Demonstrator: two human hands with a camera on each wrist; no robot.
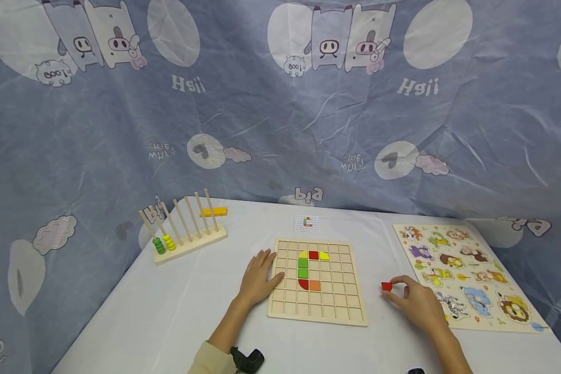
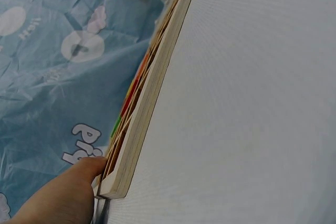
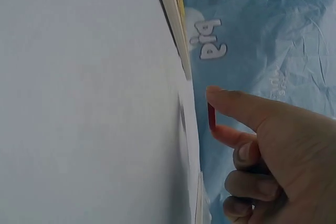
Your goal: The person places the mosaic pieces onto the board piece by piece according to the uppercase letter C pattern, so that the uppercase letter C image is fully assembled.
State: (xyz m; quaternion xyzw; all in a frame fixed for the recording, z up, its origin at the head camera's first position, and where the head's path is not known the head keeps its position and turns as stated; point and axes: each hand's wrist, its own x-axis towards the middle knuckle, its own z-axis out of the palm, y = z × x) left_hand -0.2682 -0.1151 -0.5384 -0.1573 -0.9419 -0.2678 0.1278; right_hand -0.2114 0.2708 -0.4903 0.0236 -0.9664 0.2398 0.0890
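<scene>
My right hand (image 1: 421, 305) pinches a small red tile (image 1: 386, 286) between thumb and forefinger, to the right of the grid board. In the right wrist view the red tile (image 3: 211, 116) appears edge-on between the fingertips. My left hand (image 1: 258, 279) rests at the left edge of the wooden grid board (image 1: 318, 316), its thumb lying over the rim. On the board, a C-like shape is laid out in yellow, red, green and orange tiles, including a red square (image 1: 314, 255), green squares (image 1: 303, 268) and an orange square (image 1: 315, 285).
Behind the board lies a small pattern card (image 1: 307, 223). A bead-and-peg counting frame (image 1: 191, 242) stands at the left, with a yellow-orange block (image 1: 213, 212) behind it. An animal puzzle board (image 1: 472, 280) lies at the right, partly under my right hand and forearm.
</scene>
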